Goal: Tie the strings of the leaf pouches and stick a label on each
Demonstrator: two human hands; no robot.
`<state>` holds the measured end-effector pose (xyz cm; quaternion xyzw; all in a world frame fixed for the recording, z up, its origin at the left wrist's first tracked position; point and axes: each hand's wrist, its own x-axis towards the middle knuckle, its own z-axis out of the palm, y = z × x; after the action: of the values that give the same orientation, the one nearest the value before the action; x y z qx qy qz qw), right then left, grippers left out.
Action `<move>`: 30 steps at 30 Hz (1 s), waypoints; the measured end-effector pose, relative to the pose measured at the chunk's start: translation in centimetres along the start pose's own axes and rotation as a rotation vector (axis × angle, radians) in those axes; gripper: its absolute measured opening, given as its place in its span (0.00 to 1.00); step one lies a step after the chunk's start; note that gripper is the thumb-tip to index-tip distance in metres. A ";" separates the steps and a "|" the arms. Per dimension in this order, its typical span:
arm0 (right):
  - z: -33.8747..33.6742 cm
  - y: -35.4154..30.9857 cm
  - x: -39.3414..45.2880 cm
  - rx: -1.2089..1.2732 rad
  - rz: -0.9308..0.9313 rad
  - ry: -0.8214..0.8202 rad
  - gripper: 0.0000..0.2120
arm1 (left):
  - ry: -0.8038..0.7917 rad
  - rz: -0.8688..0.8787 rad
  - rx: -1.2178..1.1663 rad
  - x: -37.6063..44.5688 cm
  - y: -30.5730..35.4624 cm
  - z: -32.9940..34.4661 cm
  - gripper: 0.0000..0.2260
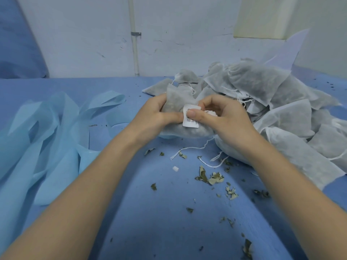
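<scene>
Both hands are meeting at the middle of the counter point(150, 212), working on one leaf pouch point(176, 102) that is being held just above the blue cloth, directly ahead of the person and touching the near-left edge of the pile of pouches point(262, 102). The left hand point(157, 113) is gripping the pouch from its left side, its fingers curled round the fabric and the thumb lying across the front toward the label point(190, 121). The right hand point(221, 115) is coming in from the right, its fingers bent, with the thumb pressing on the label's upper part and the forefinger curled over its top edge, so the label is being pinched against the pouch. The label is standing with its long axis roughly upright, its lower half showing below the right thumb and its top corner lifting away from the fabric; whether it is already stuck down I cannot tell. The right hand is therefore the nearer one for smoothing, and the press would probably need to travel downward along the label, toward the person, while the left hand is backing the pouch from behind. A loose string point(193, 147) is trailing from under the pouch down onto the counter among scattered leaf crumbs point(210, 177); which pouch it belongs to is unclear
</scene>
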<state>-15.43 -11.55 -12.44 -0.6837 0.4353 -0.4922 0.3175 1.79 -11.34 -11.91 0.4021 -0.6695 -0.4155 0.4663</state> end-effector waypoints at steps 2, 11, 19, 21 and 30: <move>0.1 0.1 0.0 -0.036 0.000 0.050 0.10 | 0.000 -0.017 -0.071 0.1 0.0 0.0 0.14; 0.8 0.0 0.2 0.213 0.008 0.174 0.08 | 0.056 -0.030 0.003 -0.1 0.0 1.1 0.23; 1.4 0.1 0.2 0.150 -0.006 0.365 0.05 | 0.115 -0.053 -0.054 0.0 0.0 2.5 0.19; 1.3 0.0 -0.2 0.174 -0.003 0.267 0.14 | 0.203 -0.079 -0.165 0.2 -0.1 2.4 0.14; 3.2 0.7 -0.2 0.415 0.153 0.207 0.25 | 0.581 -0.159 -0.297 0.6 -0.8 2.2 0.08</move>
<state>-12.61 -11.69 -14.16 -0.5149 0.4057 -0.6130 0.4410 -0.34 -11.75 -12.96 0.4824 -0.4073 -0.4116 0.6572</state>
